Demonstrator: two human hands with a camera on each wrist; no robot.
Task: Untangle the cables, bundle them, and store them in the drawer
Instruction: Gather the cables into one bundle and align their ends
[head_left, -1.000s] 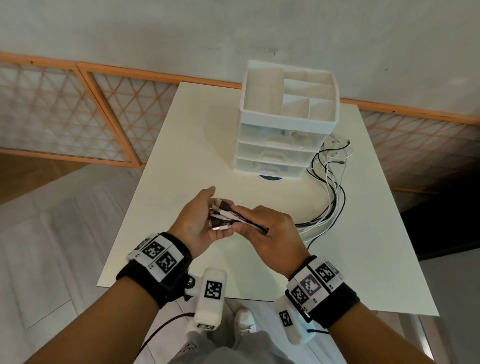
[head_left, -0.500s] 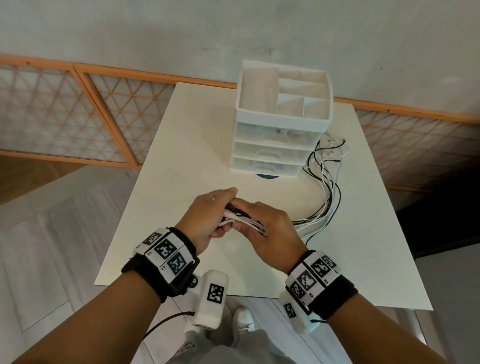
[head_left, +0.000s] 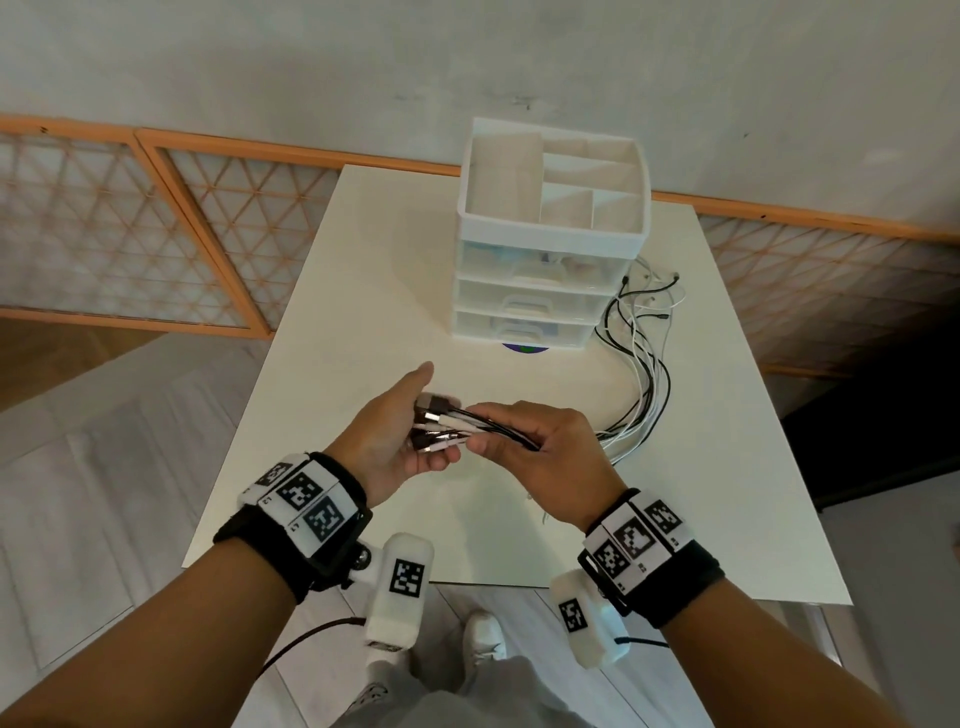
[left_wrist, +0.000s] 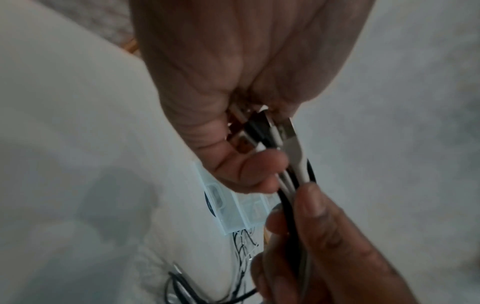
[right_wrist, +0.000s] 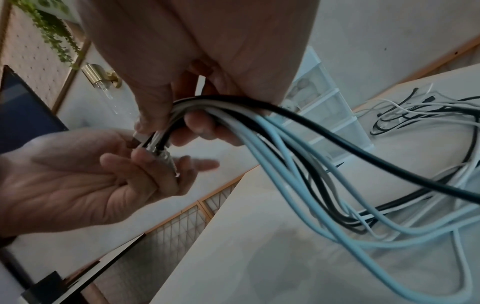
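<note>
Several black and white cables (head_left: 643, 374) trail on the white table (head_left: 353, 322) to the right of the drawer unit (head_left: 524, 306) and run into my right hand (head_left: 545, 457). That hand grips them as one bunch (right_wrist: 285, 156) just behind their plug ends (head_left: 436, 423). My left hand (head_left: 389, 436) is held flat with the palm toward the plugs, thumb up, and the plug ends (left_wrist: 285, 133) rest against its fingers (right_wrist: 155, 174). All three clear drawers look closed. The unit's top tray is divided into compartments.
A small blue disc (head_left: 522, 347) peeks out under the drawer unit's front. The table's near edge (head_left: 467, 582) is just below my wrists. A wooden lattice screen (head_left: 156, 234) stands behind on the left, a plain wall (head_left: 467, 62) at the back.
Half a second ago my left hand was closed over the plug ends; it has spread flat again. My right hand keeps its grip on the bunch.
</note>
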